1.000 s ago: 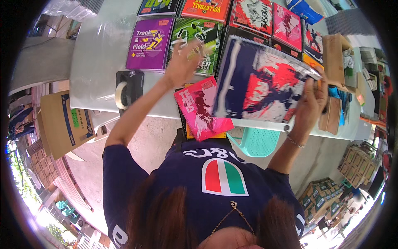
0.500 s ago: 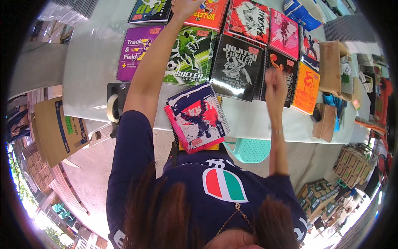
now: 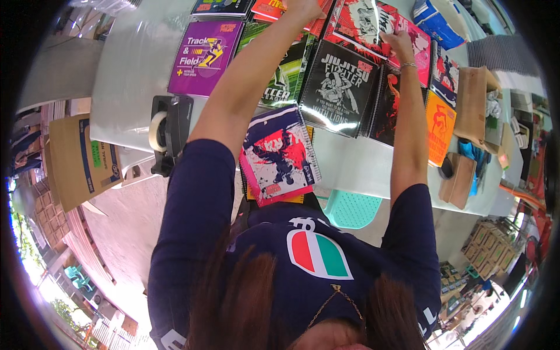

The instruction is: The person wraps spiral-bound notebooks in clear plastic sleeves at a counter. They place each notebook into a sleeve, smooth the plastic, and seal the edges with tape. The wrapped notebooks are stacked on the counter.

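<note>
My right hand point(image 3: 399, 45) pinches the lower right edge of a red, black and white spiral notebook point(image 3: 363, 24), which sits tilted over a similar red cover. At the upper edge of the view, my left hand point(image 3: 305, 8) is over the orange notebook point(image 3: 268, 9), close to the red notebook's left side; its fingers are partly cut off. Below lie a black notebook point(image 3: 338, 90) with a grey fighter figure, a green soccer notebook point(image 3: 291, 64) partly behind my left forearm, and a purple notebook point(image 3: 205, 55). A small stack of notebooks point(image 3: 280, 157) rests against my lap, a navy, white and red cover uppermost.
A black tape dispenser point(image 3: 172, 134) stands at the table's near left edge. To the right are pink point(image 3: 421, 49) and orange point(image 3: 438, 125) notebooks, an open cardboard box point(image 3: 471, 105) and a blue-and-white container point(image 3: 437, 23). A green stool point(image 3: 353, 209) is below the table edge.
My right hand has moved up and away onto the red notebook's edge. My left hand has shifted right from the orange notebook. The red notebook now sits tilted, with another red cover showing beneath.
</note>
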`<move>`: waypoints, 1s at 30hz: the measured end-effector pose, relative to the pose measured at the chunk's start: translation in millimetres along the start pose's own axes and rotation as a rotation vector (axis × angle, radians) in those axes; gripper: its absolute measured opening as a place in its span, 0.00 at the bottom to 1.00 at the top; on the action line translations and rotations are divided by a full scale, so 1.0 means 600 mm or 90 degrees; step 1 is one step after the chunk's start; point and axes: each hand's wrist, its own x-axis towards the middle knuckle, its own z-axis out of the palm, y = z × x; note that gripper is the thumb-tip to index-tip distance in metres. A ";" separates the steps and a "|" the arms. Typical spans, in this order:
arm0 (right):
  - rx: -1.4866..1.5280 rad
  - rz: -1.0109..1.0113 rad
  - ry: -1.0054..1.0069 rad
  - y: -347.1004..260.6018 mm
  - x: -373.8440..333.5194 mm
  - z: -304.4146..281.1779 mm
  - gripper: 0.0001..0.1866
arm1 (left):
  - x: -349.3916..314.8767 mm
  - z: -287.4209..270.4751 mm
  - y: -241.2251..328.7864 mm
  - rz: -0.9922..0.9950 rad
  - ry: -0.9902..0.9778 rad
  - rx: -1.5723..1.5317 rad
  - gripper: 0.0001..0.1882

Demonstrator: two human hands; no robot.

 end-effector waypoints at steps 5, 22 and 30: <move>0.302 -0.154 0.103 -0.047 -0.082 -0.012 0.21 | 0.014 0.007 -0.050 0.105 0.051 -0.086 0.16; 0.346 0.074 -0.083 -0.052 -0.681 0.271 0.20 | -0.395 -0.135 -0.178 0.299 -0.253 -0.304 0.16; 0.075 0.053 0.141 -0.095 -0.740 0.276 0.14 | 0.012 -0.002 -0.294 -0.010 0.210 0.101 0.30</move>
